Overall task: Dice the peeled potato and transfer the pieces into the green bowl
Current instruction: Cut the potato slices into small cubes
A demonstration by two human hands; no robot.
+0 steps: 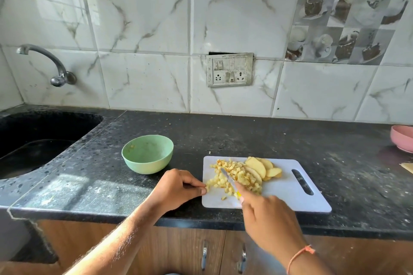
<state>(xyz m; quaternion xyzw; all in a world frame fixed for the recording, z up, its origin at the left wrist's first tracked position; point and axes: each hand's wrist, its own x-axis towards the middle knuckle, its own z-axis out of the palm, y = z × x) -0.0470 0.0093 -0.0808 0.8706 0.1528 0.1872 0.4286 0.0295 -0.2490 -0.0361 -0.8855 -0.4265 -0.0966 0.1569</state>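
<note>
White cutting board (288,187) holds our potato: diced bits (232,177), slices (262,166) waiting. Our right hand (268,219) grips the knife (229,179); left fingers (202,190) pinch one bit. Next we think: cut slices, then fill the green bowl (147,154).

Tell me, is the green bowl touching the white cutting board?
Apart. In the head view, a strip of dark countertop shows plainly between the green bowl and the left edge of the white cutting board.
</note>
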